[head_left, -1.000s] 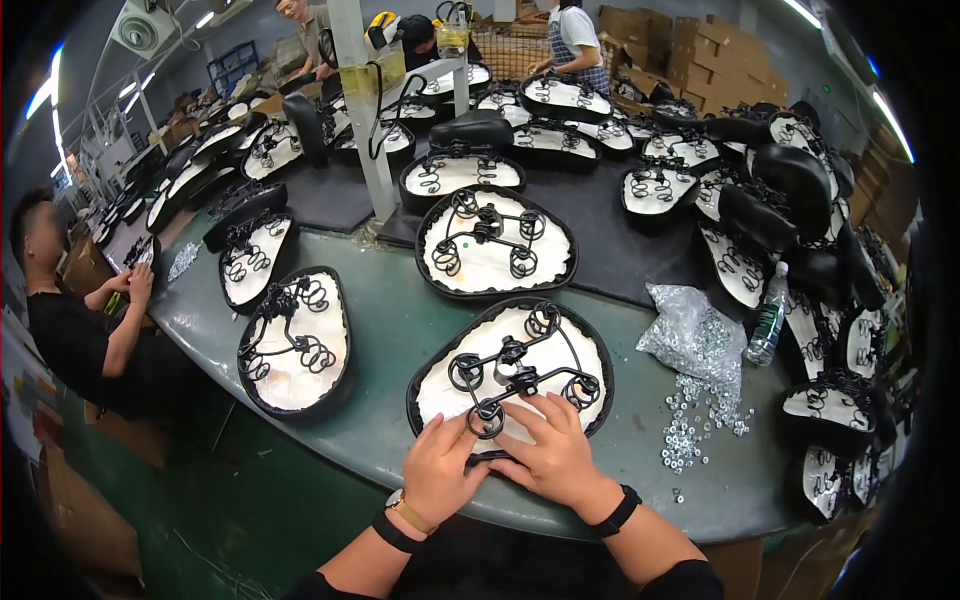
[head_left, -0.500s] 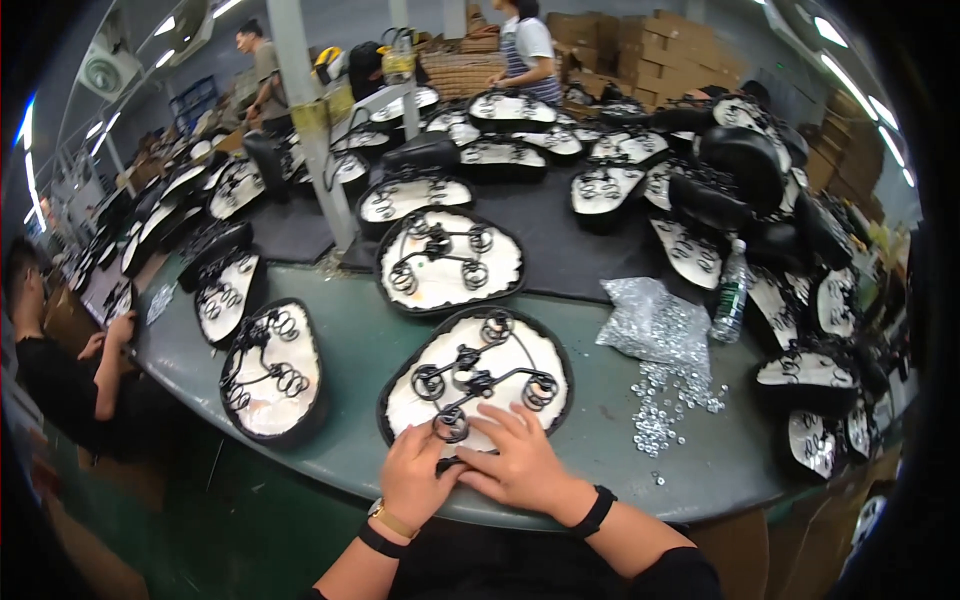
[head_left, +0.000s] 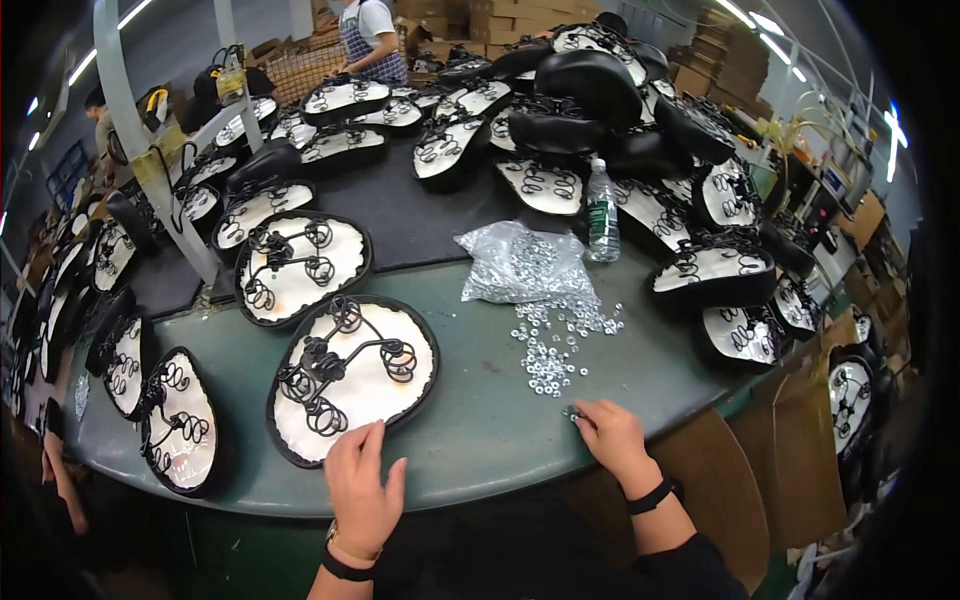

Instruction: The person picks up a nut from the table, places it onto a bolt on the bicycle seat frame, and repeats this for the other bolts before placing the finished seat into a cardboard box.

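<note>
An upside-down bicycle saddle [head_left: 375,330] lies before me, its white underside showing a black wire frame with coil springs. My left hand [head_left: 362,490] rests at the saddle's near rim, fingers stretched and thumb apart, holding nothing. Off to the right, my right hand [head_left: 612,440] is over the table near its front edge, thumb and fingers closed at a small shiny nut. Just beyond it lies a loose pile of metal nuts [head_left: 548,370], spilling from a clear plastic bag [head_left: 520,265].
Further saddles stand at the left [head_left: 185,430] and behind the middle one [head_left: 345,250]. A water bottle [head_left: 603,215] stands beside the bag. Heaped saddles [head_left: 590,90] fill the back and right. A metal post [head_left: 150,170] rises at left; a person [head_left: 375,40] stands beyond the table.
My view has turned to the right. My right hand has left the saddle's near end and reached the nuts on the right; my left hand stays at the saddle with its fingers straighter.
</note>
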Demonstrator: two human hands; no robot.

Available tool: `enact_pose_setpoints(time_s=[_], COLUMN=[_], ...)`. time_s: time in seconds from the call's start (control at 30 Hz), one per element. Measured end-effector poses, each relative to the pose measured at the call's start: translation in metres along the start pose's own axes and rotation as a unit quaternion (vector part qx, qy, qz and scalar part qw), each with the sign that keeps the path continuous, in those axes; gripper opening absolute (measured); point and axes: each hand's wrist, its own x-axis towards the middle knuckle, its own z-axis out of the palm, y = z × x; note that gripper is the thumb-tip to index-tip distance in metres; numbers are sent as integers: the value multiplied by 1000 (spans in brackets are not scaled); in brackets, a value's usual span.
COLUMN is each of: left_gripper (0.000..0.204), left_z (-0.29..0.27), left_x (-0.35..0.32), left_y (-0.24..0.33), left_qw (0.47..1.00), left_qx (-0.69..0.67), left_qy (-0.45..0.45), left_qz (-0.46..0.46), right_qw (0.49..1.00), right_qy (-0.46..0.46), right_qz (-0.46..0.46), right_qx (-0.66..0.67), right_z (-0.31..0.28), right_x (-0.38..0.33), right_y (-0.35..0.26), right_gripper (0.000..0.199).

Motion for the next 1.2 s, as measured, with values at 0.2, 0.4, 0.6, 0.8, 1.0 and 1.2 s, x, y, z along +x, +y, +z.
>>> enact_pose_setpoints(time_s=[0.2, 0.4, 0.6, 0.8, 1.0, 1.2], left_gripper=[57, 18, 27, 28, 59, 76], left_z=[39, 14, -31, -29, -12, -6], left_x=[14, 5, -21, -40, -58, -38], left_y=[-3, -8, -74, -35, -17, -33], left_qw=[1000, 999, 998, 997, 999, 999], left_qx=[2, -35, -49, -55, 19, -30], left_qy=[-14, 30, 16, 56, 27, 31], left_qz=[0, 16, 23, 12, 25, 32], right_qw=[1000, 999, 988, 984, 985, 991], right_qy=[21, 39, 98, 109, 64, 37], right_qz=[-7, -34, -116, -141, -159, -123], right_qx=[-11, -7, -18, -8, 6, 22], right_z=[11, 18, 19, 20, 16, 15], right_x=[5, 4, 5, -5, -7, -5], right_y=[-7, 0, -17, -15, -19, -19], right_gripper=[21, 12, 13, 16, 17, 17])
